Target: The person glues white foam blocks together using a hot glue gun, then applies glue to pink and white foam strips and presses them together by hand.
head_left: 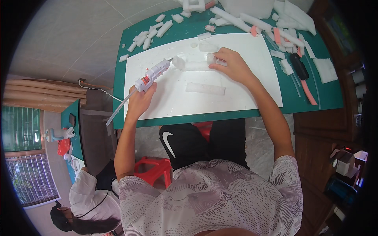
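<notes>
Head view:
1. Left hand (142, 99) wrapped round a white glue gun (156, 71), nozzle beside the foam assembly's (197, 66) left end; contact can't be told.
2. Right hand (233, 66) nearly closed, thumb and fingers pinching a small foam block (210, 59) at the assembly's right end.
3. Assembly lies mid-board, beyond a loose strip (205, 88).
4. White board (165, 108) stretches openly from strip to near edge; foam scraps (147, 38) crowd the table's (185, 120) far edge.

Your board (169, 103) is so bright that the pale foam (197, 66) nearly blends into it. Daylight shows at the window (31, 173) on your left; the cabinets (321, 128) on your right look dim. Straight edges bow toward the black rim.
</notes>
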A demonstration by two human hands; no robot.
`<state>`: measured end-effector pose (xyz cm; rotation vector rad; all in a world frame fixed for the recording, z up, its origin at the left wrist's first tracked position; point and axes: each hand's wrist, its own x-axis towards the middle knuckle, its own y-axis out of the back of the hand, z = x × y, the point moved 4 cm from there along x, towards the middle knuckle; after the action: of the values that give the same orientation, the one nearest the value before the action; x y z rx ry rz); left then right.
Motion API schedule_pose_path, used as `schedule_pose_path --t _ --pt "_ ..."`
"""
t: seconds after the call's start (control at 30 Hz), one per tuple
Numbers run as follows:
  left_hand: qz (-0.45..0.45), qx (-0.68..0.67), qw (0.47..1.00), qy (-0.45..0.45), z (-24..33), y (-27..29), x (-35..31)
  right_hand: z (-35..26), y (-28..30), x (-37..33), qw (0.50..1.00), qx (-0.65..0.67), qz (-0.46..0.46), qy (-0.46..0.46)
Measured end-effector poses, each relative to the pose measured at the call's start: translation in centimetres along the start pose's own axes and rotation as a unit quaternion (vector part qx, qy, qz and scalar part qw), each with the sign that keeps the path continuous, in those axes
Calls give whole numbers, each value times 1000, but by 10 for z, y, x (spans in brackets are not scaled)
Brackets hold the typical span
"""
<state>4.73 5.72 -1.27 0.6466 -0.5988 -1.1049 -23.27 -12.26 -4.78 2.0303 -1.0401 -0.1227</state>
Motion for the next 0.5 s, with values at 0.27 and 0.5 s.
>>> schedule_pose_path --t 0.27,0.5 --pt "-9 -40 999 -31 6 -2 4 -1 1 0 1000 -1 -4 4" --pt "34 -37 998 -28 -1 7 8 2 0 -1 1000 -6 -5 0"
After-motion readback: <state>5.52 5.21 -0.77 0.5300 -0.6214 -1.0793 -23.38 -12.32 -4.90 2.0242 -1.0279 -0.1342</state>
